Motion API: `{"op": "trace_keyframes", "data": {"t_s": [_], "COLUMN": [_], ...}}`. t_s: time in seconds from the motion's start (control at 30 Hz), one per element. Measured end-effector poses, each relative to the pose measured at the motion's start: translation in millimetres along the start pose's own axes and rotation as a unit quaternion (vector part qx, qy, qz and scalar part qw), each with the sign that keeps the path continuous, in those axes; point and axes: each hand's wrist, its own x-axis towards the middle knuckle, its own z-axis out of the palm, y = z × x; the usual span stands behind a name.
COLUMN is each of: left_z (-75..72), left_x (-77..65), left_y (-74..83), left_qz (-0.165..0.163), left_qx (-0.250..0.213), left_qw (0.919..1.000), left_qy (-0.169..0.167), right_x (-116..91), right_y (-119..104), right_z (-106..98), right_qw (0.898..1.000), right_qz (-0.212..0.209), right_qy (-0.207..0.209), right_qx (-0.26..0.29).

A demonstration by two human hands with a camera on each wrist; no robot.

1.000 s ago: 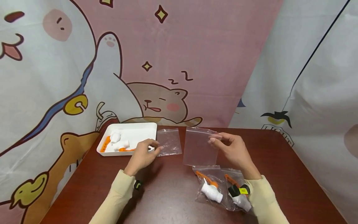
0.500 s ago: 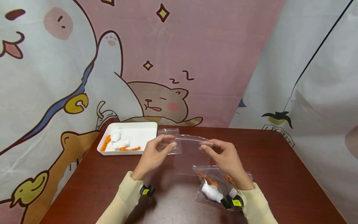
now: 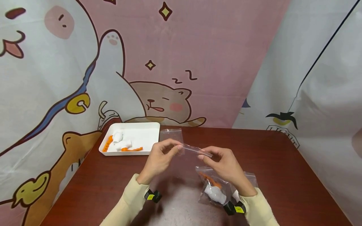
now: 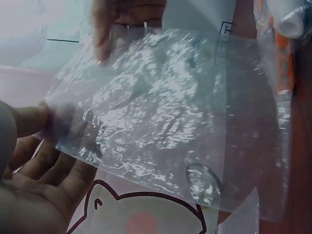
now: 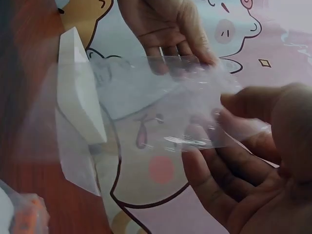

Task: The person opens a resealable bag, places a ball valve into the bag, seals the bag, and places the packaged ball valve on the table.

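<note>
A clear zip-lock bag (image 3: 195, 149) is stretched between my two hands above the table. My left hand (image 3: 161, 157) pinches one top corner between thumb and fingers. At the opposite corner, my right hand (image 3: 222, 165) pinches the bag's top strip. In the left wrist view the transparent bag (image 4: 161, 112) hangs flat and creased, with nothing inside it. Seen from the right wrist, the thumb and fingers hold the edge of the film (image 5: 170, 102). A second clear bag (image 3: 171, 134) lies on the table behind my left hand.
At the back left stands a white tray (image 3: 144, 133) with white bottle-shaped pieces (image 3: 117, 137) and orange strips (image 3: 133, 149) in it. Filled clear bags lie by my right forearm, one showing a white piece (image 3: 215, 194) and an orange strip (image 3: 210, 179). A cartoon-printed cloth hangs behind.
My left hand has come from beside the tray to the bag and taken hold of its other corner. My right hand has moved slightly down, and the bag's top now tilts toward the viewer.
</note>
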Motion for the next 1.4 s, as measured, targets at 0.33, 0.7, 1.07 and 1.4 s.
{"op": "trace_keyframes", "data": {"t_s": [0.33,0.7,1.07,1.4], "left_z": [5.3,8.3,11.4,25.8], "left_x": [0.9,2.4,1.4,-4.5], "left_y": [4.0,6.7,5.4,10.2], "left_qz": [0.036,0.068,0.057,0.028], "left_qx": [0.095,0.126,0.119,0.119], "left_qw": [0.9935,0.9882,0.9902,0.9923], "left_qy": [-0.052,-0.055,0.046,0.021], "right_x": [1,8,8,8], "right_y": [-23,-10,-4,-6], "right_z": [-4,-7,-7,1], "right_qw": [0.999,0.993,0.996,0.999], "right_qz": [-0.036,-0.085,-0.026,0.02], "right_qy": [-0.022,-0.054,0.016,0.039], "right_qx": [-0.035,-0.068,-0.085,-0.018]}}
